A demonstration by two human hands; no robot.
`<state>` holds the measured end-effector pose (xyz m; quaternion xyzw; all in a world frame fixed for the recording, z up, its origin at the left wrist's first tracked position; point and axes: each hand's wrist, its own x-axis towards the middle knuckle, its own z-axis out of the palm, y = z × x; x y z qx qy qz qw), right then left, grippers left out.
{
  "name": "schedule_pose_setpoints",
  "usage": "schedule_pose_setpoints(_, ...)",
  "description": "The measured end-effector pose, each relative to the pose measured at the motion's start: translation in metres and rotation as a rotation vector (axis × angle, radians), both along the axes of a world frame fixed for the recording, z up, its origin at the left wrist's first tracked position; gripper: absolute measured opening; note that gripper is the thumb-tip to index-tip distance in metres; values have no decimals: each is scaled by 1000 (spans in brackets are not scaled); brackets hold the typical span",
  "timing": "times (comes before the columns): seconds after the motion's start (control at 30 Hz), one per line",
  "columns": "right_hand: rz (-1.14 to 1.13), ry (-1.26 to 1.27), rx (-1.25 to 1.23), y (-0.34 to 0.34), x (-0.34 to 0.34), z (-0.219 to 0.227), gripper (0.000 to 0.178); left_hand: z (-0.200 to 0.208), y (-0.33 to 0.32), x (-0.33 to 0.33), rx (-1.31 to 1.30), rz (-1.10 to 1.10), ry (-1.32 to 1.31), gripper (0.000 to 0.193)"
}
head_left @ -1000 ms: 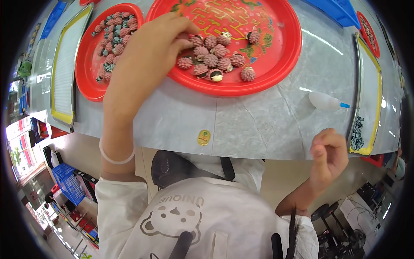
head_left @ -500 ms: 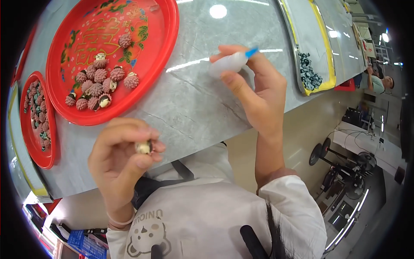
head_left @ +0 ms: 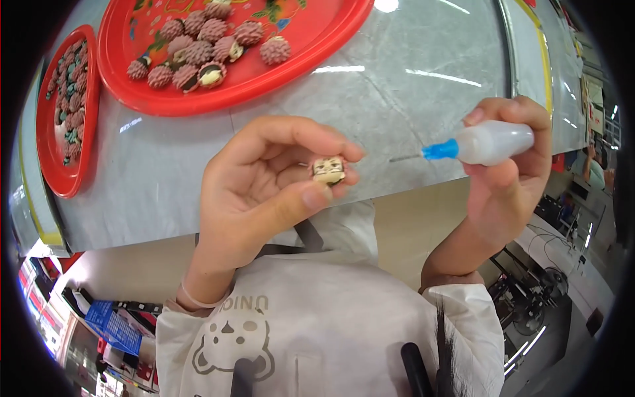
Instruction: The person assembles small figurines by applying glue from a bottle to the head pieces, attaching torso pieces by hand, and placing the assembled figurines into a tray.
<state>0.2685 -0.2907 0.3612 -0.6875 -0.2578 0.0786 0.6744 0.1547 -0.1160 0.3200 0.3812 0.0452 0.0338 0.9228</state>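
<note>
Between the thumb and fingers of my left hand (head_left: 264,178) is a small figurine head (head_left: 328,171), its pale painted face turned up. My right hand (head_left: 506,159) is wrapped round a translucent white squeeze bottle (head_left: 499,141) with a blue collar and a thin metal needle tip. The needle points left at the figurine head, a gap apart from it. Beyond my left hand, a big round red tray (head_left: 218,104) holds several pink, bumpy-haired figurine heads (head_left: 213,30), some showing pale faces.
A smaller red tray (head_left: 84,159) at the left holds many pink and teal pieces. The grey marbled tabletop (head_left: 370,99) ends just in front of my body. A yellow-edged tray (head_left: 539,40) lies at the far right. A blue basket (head_left: 114,325) stands below, left.
My right hand has turned the bottle so its needle points left instead of up and right. My left hand has moved right and up with the figurine head, whose face now shows.
</note>
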Motion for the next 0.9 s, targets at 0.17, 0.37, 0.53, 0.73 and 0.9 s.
schedule_pose_setpoints(0.17, 106, 86, -26, 1, 3, 5, 49, 0, 0, 2, 180, 88, 24, 35)
schedule_pose_setpoints(0.37, 95, 0, -129, 5, -1, 7, 49, -1, 2, 1, 225, 50, 72, 34)
schedule_pose_setpoints(0.53, 151, 52, -152, -3, 1, 9, 49, -11, 1, 0, 100, 64, -11, 40)
schedule_pose_setpoints(0.73, 238, 99, 90, -4, 4, 1, 48, -2, 7, 2, 206, 31, 43, 47)
schedule_pose_setpoints(0.9, 186, 49, -18, -2, 3, 4, 46, -3, 3, 3, 195, 27, 46, 41)
